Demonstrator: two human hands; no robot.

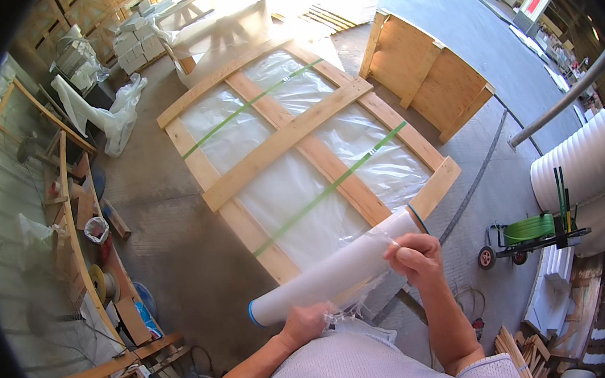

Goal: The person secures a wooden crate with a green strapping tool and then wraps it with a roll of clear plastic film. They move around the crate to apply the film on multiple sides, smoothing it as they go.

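**Film end in our fingers, roll still wound, crate already strapped**

In the head view, our landmark is the slatted wooden crate (286, 136). The roll of clear film (332, 270) lies slantwise at its near end, overlapping that edge from where we look; we cannot tell whether the two touch.

Our right hand (418, 254), near the crate's near right corner, has thumb and fingertips pinched narrow on a thin film strand (381, 237). Our left hand (308, 322), on our side of the roll and farther from the crate, is curled beside ragged film (347, 312); blur keeps us from telling whether it grips any.

As far as we can judge, the crate's slats are on, and two green straps (331, 188) run across it over plastic sheeting (286, 205). The film work looks barely begun: a loose end is free, but we see none drawn from the roll across the slats. Beyond the crate's right side stands a plywood box (422, 68), apart from it.
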